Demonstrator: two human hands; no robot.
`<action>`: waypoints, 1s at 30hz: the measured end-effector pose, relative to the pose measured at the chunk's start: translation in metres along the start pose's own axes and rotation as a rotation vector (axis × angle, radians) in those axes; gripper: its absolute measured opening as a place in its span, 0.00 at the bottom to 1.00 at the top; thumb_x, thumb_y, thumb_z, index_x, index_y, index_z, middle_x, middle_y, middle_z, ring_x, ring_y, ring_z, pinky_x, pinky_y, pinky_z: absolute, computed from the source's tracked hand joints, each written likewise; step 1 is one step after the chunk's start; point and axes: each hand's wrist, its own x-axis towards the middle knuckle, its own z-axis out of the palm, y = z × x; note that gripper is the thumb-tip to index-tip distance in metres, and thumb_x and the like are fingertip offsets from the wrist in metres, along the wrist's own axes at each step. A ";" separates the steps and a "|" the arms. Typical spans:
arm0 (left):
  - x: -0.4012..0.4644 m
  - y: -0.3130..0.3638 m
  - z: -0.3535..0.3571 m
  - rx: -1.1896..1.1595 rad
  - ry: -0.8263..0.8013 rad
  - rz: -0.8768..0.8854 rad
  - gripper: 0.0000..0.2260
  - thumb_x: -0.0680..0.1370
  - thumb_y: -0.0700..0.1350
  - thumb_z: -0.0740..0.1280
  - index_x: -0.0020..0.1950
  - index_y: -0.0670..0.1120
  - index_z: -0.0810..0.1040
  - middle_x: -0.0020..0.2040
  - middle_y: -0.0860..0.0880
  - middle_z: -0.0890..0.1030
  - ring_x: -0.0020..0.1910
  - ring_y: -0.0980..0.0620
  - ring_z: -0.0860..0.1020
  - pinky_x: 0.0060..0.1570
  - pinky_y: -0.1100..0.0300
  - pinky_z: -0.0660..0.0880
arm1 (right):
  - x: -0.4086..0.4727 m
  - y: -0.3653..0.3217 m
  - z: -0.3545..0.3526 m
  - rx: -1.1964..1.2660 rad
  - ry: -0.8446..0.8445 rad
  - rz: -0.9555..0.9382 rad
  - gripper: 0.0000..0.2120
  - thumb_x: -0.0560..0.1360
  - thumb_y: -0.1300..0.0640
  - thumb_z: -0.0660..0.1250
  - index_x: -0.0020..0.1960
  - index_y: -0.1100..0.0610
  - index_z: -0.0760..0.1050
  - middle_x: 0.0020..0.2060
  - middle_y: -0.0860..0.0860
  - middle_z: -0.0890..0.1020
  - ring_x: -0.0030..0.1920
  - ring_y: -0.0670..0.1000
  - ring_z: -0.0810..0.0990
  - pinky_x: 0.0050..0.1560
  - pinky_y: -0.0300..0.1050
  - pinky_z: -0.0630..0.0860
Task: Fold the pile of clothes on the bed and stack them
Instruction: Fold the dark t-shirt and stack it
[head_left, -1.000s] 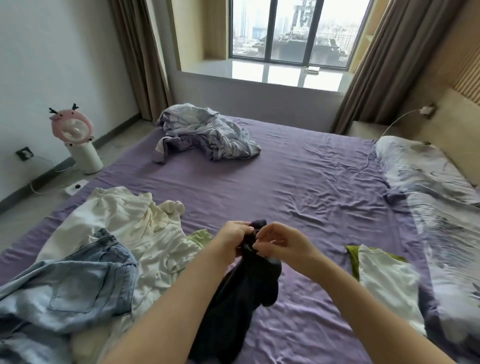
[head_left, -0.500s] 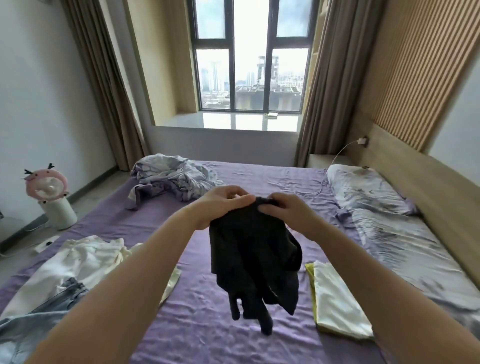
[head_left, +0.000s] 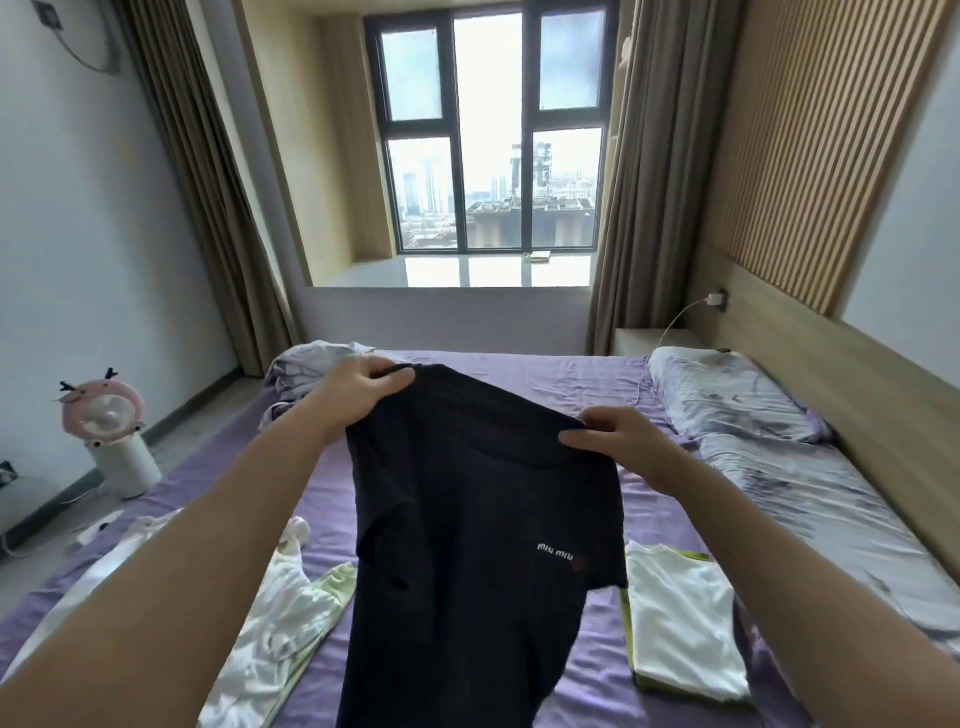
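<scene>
I hold a dark navy T-shirt with small white lettering up in the air over the purple bed. My left hand grips its top edge at the left shoulder, and my right hand pinches the top edge at the right shoulder. The shirt hangs spread between them, its lower part reaching down out of view. A folded white and green garment lies on the bed to the right. Unfolded white clothes lie to the left, partly behind my left arm.
A crumpled patterned blanket sits at the bed's far left. A pillow and patterned quilt run along the headboard side on the right. A pink fan on a white stand is on the floor to the left.
My hands have moved apart and risen, spreading the bunched dark shirt open by its shoulders. My view has tilted up, so the jeans and most of the pile dropped out of sight.
</scene>
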 end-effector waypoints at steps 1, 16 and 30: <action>0.000 -0.006 -0.003 -0.020 0.006 -0.043 0.06 0.78 0.45 0.67 0.48 0.45 0.82 0.45 0.47 0.83 0.43 0.54 0.80 0.47 0.62 0.76 | -0.001 0.001 -0.002 0.018 0.010 -0.007 0.08 0.71 0.55 0.74 0.42 0.60 0.80 0.34 0.50 0.79 0.38 0.47 0.76 0.41 0.39 0.72; -0.017 -0.014 0.011 0.047 -0.200 0.016 0.09 0.71 0.43 0.75 0.50 0.47 0.80 0.47 0.52 0.79 0.46 0.58 0.77 0.51 0.68 0.72 | 0.002 -0.012 -0.019 0.128 0.207 -0.032 0.07 0.71 0.53 0.74 0.41 0.57 0.82 0.35 0.51 0.84 0.36 0.46 0.82 0.37 0.37 0.77; -0.020 -0.007 0.011 -0.450 -0.108 -0.067 0.05 0.72 0.38 0.73 0.45 0.45 0.80 0.42 0.48 0.82 0.41 0.53 0.81 0.44 0.63 0.78 | -0.008 -0.017 -0.042 0.312 0.045 0.008 0.13 0.63 0.49 0.77 0.41 0.56 0.81 0.38 0.52 0.82 0.40 0.48 0.80 0.40 0.38 0.77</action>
